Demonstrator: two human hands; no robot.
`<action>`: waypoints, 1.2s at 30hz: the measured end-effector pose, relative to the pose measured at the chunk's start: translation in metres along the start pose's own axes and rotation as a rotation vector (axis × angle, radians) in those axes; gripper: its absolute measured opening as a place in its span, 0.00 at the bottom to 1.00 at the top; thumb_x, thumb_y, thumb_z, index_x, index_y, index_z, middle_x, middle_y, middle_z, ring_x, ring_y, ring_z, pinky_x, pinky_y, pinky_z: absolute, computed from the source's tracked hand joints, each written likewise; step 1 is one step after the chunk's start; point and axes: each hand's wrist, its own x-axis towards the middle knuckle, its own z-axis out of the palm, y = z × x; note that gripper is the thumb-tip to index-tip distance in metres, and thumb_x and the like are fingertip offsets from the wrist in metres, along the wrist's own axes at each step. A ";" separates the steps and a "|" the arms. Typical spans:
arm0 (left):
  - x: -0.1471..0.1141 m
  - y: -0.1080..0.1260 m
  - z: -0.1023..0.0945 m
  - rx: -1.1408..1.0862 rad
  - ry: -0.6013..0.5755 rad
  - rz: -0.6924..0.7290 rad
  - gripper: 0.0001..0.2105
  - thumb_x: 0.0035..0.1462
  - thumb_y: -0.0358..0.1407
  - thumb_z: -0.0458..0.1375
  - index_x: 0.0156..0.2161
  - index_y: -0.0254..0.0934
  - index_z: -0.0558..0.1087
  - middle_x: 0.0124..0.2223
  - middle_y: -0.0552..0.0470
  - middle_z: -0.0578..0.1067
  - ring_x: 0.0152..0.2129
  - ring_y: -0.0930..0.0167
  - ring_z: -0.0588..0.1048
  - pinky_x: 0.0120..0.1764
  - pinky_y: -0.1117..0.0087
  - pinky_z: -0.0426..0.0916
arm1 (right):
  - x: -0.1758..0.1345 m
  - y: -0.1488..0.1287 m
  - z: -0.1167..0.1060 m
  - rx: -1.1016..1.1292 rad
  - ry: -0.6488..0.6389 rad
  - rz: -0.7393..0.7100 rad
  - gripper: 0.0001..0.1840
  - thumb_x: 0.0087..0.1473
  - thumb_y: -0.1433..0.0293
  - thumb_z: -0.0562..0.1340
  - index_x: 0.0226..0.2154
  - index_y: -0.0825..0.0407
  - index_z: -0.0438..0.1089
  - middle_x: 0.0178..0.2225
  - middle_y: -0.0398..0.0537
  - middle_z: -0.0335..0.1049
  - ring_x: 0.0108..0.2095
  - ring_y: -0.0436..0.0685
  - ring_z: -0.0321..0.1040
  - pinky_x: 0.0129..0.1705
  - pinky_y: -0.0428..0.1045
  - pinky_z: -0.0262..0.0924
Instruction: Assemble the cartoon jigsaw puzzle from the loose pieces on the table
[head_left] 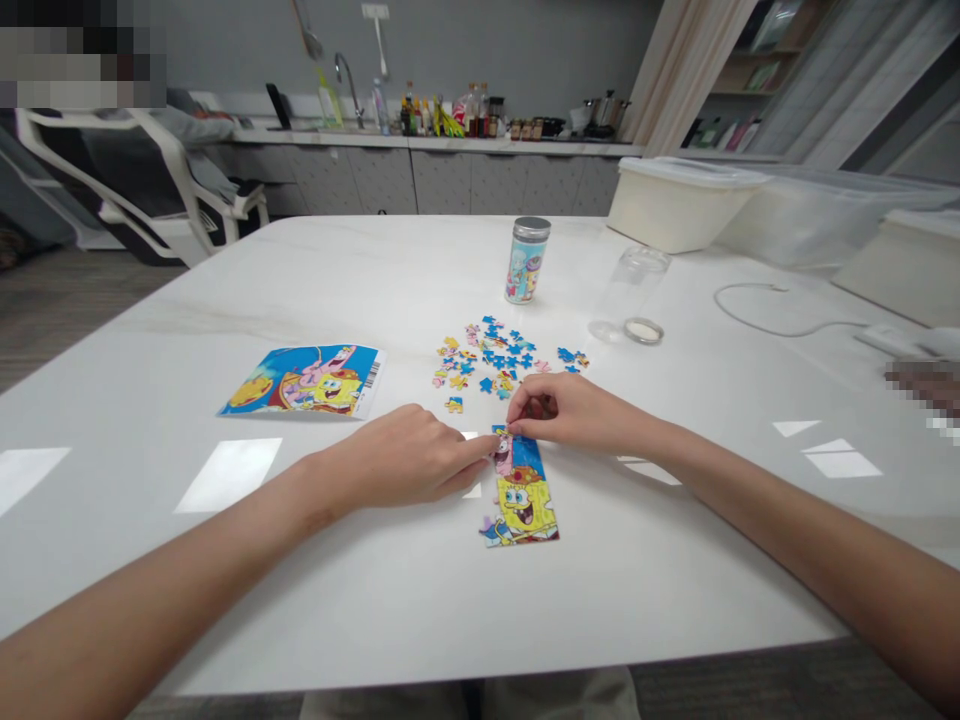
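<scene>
A partly joined jigsaw puzzle (523, 500) lies flat before me, a tall strip showing a yellow square cartoon character below a pink one on blue. My left hand (409, 455) reaches in from the left, its index fingertip touching the strip's upper left edge; the thumb is held apart below. At the strip's top edge, my right hand (559, 405) pinches a puzzle piece, mostly hidden by the fingertips. Just beyond the hands is a scatter of loose puzzle pieces (491, 355). To the left rests a reference picture sheet (307, 380) with the same characters.
A cartoon-printed tin (527, 262) stands behind the pieces. Right of it are a clear jar (636, 280) and a round lid (643, 331). Lidded storage boxes (675, 205) and a white cable (780, 322) occupy the right side. Someone sits in a white-framed chair (135, 190) at far left.
</scene>
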 end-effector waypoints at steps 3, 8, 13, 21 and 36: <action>0.000 0.000 0.000 -0.002 -0.005 0.001 0.12 0.65 0.36 0.45 0.46 0.38 0.69 0.20 0.56 0.73 0.12 0.75 0.66 0.18 0.69 0.45 | 0.000 -0.001 0.000 -0.036 0.009 -0.002 0.03 0.47 0.70 0.63 0.28 0.52 0.72 0.27 0.43 0.68 0.27 0.50 0.61 0.29 0.47 0.55; 0.000 0.000 0.000 0.003 -0.004 -0.003 0.13 0.65 0.36 0.44 0.45 0.38 0.69 0.21 0.56 0.73 0.13 0.75 0.67 0.18 0.69 0.45 | 0.000 0.000 0.000 -0.083 0.010 -0.017 0.03 0.48 0.69 0.63 0.29 0.52 0.72 0.28 0.44 0.68 0.27 0.50 0.61 0.29 0.47 0.55; 0.000 0.000 0.000 -0.008 -0.006 -0.004 0.13 0.66 0.36 0.43 0.45 0.37 0.69 0.21 0.56 0.74 0.13 0.75 0.66 0.18 0.69 0.46 | 0.001 0.002 0.000 -0.090 0.005 -0.023 0.04 0.49 0.68 0.63 0.28 0.52 0.72 0.29 0.44 0.69 0.27 0.50 0.61 0.30 0.46 0.54; 0.000 0.001 -0.001 -0.006 -0.021 -0.005 0.13 0.66 0.36 0.43 0.46 0.37 0.69 0.21 0.55 0.74 0.13 0.75 0.67 0.18 0.70 0.46 | 0.002 0.005 0.001 -0.071 0.018 -0.058 0.05 0.53 0.67 0.61 0.29 0.52 0.70 0.29 0.44 0.69 0.28 0.51 0.62 0.31 0.47 0.55; 0.000 0.002 0.000 0.033 0.028 -0.045 0.14 0.66 0.40 0.43 0.47 0.35 0.68 0.18 0.57 0.71 0.11 0.75 0.64 0.18 0.71 0.47 | -0.002 0.005 -0.015 -0.136 0.011 -0.076 0.05 0.54 0.70 0.58 0.32 0.52 0.70 0.31 0.45 0.72 0.29 0.51 0.65 0.32 0.47 0.57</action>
